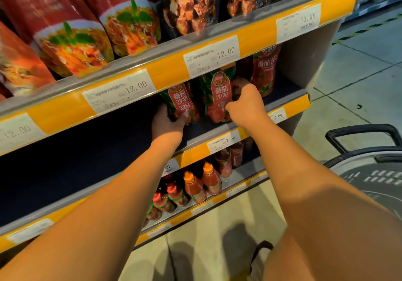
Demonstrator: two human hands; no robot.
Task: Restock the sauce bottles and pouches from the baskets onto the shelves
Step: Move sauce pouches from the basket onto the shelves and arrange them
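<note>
Left hand: the left hand (166, 123) is cupped around the lower part of a ketchup pouch (181, 103), thumb on its front face, palm under and behind it; the grip low down appears meant to keep the soft pouch upright while it is seated.
Right hand: the right hand (247, 102) is closed on the right edge of a second ketchup pouch (218, 94), fingers reaching behind it, thumb at its front; likely steadying or squaring it to face forward.
Pouch relation: the second pouch stands just beside the first, at its 3 o'clock; both upright, labels outward.
Neighbour: a third red pouch (264, 72) stands at 2 o'clock from the right hand, close to the end panel of the unit.
Middle shelf: the middle shelf (287, 104) carries all three; its whole span toward 9 o'clock is dark and bare, so stock is being built from the right end.
Upper shelf: pasta sauce pouches (71, 39) lean forward at 11 o'clock.
Lower shelf: orange-capped sauce bottles (193, 185) at 6 o'clock of the hands.
Basket: a grey basket (369, 172) at 4 o'clock on the floor; contents not visible.
Judgement: placing step under way; much shelf left to fill.
</note>
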